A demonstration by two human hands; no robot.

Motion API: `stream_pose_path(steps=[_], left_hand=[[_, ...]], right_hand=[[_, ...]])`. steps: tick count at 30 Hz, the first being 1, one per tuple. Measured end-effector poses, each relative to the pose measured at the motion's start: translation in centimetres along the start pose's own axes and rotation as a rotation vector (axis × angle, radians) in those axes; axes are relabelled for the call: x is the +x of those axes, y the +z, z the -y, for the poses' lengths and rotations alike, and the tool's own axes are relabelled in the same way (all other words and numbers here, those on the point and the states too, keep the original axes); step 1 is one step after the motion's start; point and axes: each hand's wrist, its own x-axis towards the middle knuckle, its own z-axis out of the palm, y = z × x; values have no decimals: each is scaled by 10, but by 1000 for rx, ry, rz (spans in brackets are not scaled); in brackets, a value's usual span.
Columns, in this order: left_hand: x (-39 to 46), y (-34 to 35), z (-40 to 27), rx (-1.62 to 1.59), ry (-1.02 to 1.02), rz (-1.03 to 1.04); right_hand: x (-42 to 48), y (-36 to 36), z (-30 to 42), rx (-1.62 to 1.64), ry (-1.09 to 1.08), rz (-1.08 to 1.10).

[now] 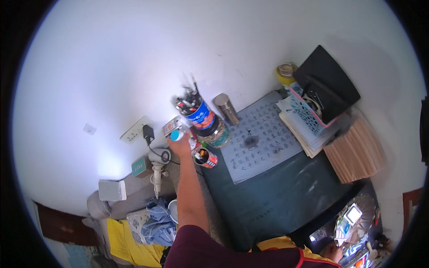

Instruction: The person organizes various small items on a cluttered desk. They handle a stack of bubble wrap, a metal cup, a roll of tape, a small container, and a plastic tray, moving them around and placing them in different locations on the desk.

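Note:
My left hand (181, 146) reaches over the table's left edge and is closed around a small white bottle with a blue cap (176, 135). Beside it stand a small box (171, 126) and an open can with a red label (211, 160). Just right of these, a blue-labelled container of pens and brushes (203, 115) rises above a jar (218, 136). Low at the right, my right hand (333, 253) is near a cluttered pile with a white-framed item (353, 214); its fingers are too small and partly hidden to read.
A sheet of brush calligraphy (264, 144) lies on the dark table (278, 197), with a steel flask (227, 109) behind. Papers, a blue basket (306, 110) and a brown stack (355, 150) occupy the right. A hair dryer (157, 172) and power strip (134, 130) are left.

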Motion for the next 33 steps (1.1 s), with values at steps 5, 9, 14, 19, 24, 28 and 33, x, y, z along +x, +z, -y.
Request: stream_pose_path(steps=[5,9,14,19,24,28,33], left_hand=[[-7,-3,-8,260,36,-115],[-19,-19,-41,255,231,-164],[-64,-30,-82,171,365,12],[-122,-11,-39,-125,58,508],[-134,17,5,390,216,613],[-133,33,6,772,462,707],[-116,35,19,902,699,709]], right_hand=[[-6,-7,11,52,3,-71],[-10,-5,14,85,48,-43],[-15,1,8,103,17,-76],[-14,13,-6,90,-28,-130],[-12,-2,3,157,19,-43],[-14,-16,21,138,-9,-50],[-12,-20,30,125,55,-16]])
